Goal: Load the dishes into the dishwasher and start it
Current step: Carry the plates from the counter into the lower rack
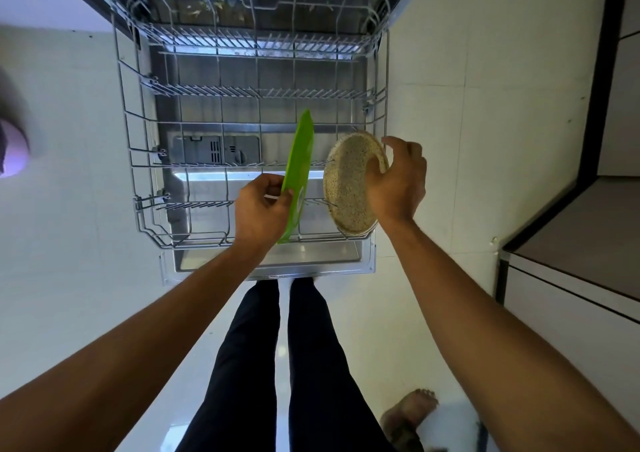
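The scene is lit evenly and softly, with only faint shadows. Glare is seen on the glossy white floor (283, 347) and the open stainless-steel dishwasher door (249, 176) — straight lines are bowed toward the edges, and a pale object (12, 150) at the left margin is blurred.

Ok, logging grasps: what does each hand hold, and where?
Left hand pinches the green plate at its lower rim; right hand grips the speckled plate by its right rim.
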Motion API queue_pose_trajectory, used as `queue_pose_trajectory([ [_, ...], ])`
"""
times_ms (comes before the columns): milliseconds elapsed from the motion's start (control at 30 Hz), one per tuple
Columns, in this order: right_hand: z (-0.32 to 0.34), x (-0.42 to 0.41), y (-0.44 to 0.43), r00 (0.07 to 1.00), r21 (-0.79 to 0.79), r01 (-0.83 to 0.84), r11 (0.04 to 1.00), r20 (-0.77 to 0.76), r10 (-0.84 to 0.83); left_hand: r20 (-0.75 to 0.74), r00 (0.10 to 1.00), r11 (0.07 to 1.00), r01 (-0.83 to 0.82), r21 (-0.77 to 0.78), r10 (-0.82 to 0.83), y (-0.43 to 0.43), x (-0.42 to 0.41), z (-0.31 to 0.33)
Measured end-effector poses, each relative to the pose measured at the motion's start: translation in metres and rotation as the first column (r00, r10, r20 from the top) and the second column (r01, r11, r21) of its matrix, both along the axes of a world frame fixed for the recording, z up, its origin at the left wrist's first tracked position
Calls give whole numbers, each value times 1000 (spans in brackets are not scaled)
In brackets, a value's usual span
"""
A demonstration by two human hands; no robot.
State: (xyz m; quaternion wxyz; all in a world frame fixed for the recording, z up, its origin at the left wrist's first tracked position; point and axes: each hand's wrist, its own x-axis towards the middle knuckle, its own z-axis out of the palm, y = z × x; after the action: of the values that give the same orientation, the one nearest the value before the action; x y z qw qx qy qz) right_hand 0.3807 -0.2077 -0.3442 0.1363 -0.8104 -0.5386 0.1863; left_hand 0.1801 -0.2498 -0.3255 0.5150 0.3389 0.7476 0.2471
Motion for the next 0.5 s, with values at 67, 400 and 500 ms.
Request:
queue_pose_trajectory([
  [67,15,-12,5,988,-9,54,998,-144,-55,18,1000,1000,12,10,-12,-2,7,1],
  [400,26,-28,4,980,-411,-59,910,-199,-26,103,979,982,164,89,-173,-25,60,-8],
  [500,28,-17,4,993,-371,-70,926,-114,29,18,934,925,351,144,-357,-35,57,-18],
])
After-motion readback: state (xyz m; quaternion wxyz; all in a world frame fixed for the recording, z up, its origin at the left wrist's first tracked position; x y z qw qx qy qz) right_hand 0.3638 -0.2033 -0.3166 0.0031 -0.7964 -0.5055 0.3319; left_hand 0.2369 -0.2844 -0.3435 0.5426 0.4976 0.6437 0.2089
